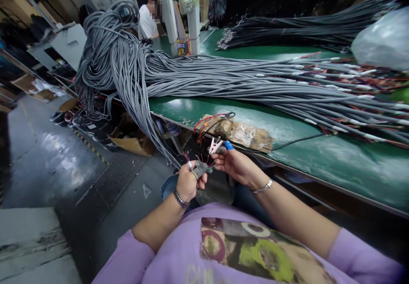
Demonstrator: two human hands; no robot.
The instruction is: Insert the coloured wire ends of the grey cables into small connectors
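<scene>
My left hand (191, 179) is closed around the end of a grey cable (172, 159). Thin coloured wires (188, 158) fan out above its fingers, beside a white band on the cable. Grey covers sit on some of its fingertips. Just to the right, my right hand (234, 163) has its fingers curled and its thumb side tipped in blue. A pale pink clip (215, 146) is at these fingertips; whether they grip it or a thin wire is unclear. A red wire shows between the two hands.
A green bench (319, 156) bears a long bundle of grey cables (207, 77), which hangs over its left end. Near its front edge lies a wooden board (246, 134) with red and black leads. A cardboard box (134, 141) stands below. A person (148, 21) is behind.
</scene>
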